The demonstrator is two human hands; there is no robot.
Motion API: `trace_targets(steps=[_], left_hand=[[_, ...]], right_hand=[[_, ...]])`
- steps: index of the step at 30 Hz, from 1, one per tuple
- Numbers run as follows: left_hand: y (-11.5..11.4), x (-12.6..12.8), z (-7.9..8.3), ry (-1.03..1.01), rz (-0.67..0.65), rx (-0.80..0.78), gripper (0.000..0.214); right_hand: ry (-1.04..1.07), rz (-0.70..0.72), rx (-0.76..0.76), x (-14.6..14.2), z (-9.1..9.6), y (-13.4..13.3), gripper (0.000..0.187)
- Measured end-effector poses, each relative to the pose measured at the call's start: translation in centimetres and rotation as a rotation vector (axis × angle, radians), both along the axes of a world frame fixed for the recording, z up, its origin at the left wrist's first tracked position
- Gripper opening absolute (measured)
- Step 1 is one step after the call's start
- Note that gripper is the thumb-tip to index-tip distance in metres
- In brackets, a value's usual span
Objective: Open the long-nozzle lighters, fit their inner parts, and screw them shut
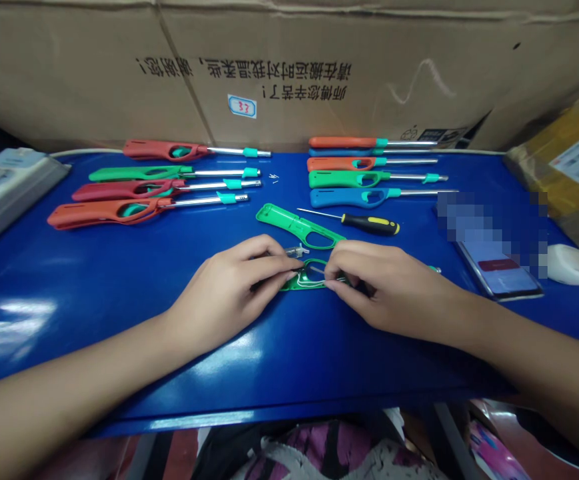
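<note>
In front of me lies an opened green lighter half-shell [312, 285] with a trigger loop, partly under both hands. My left hand [236, 277] is closed at its left end, thumb and fingertips pinched around a small dark part that I cannot make out. A thin white wire [309, 284] runs along the half-shell to my right hand [376, 277], whose thumb and fingers pinch together on it. Just beyond my left fingers is a small clear-and-metal piece [296, 251]. The other green half-shell [289, 223] lies behind, inner side up.
Long-necked lighters [114, 212] lie in a row at back left, more lighters [349, 179] at back right. Tiny pins [274, 177] and a screwdriver [372, 223] lie between. Right are a phone [499, 267] and white mouse [574, 264]; a cardboard box [94, 80] walls the back.
</note>
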State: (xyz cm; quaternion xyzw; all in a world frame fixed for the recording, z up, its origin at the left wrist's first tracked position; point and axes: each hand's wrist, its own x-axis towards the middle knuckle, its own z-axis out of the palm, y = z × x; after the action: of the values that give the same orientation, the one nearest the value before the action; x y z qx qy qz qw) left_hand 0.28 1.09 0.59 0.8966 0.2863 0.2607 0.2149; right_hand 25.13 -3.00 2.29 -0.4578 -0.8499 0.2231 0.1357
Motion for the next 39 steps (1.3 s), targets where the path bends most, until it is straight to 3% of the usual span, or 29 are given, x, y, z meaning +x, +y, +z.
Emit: trace_targets(steps=[21,39], left_hand=[[0.07,0.01,0.11,-0.007,-0.028,-0.029,0.021],[0.07,-0.02,0.18,-0.017,-0.040,0.000,0.022]], right_hand=[[0.087,-0.022,0.041,0.04,-0.56,0.29,0.008],[0.001,-0.054,0.011,-0.27,0.06,-0.08,0.004]])
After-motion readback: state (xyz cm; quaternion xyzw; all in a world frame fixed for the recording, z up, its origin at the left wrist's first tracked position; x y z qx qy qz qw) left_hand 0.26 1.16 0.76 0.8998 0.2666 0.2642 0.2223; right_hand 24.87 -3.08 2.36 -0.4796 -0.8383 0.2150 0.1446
